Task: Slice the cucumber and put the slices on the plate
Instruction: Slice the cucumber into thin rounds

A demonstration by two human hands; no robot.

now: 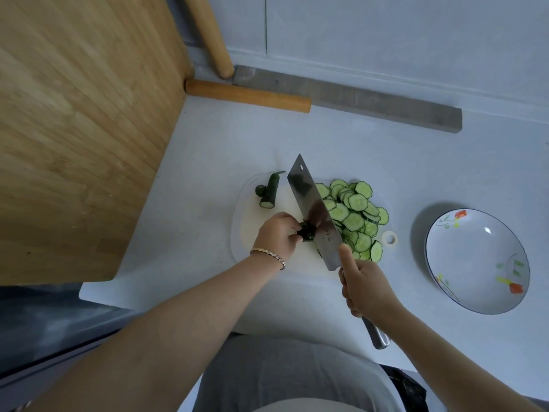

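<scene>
dark green cucumber stub (306, 233), pale scalloped slices (355, 217) heaped beside cleaver (313, 211).

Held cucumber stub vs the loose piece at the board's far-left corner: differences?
Held stub is short, pinched by the left hand beside the cleaver; loose piece is longer, tapered, untouched. Held stub is mostly hidden; loose piece shows its pale cut face. Both dark green, on the board.

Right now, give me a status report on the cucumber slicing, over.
Left hand pinches cucumber stub; right hand grips cleaver. Slices piled on cutting board, none on plate. Spare cucumber piece uncut; nothing blocking the plate.
</scene>
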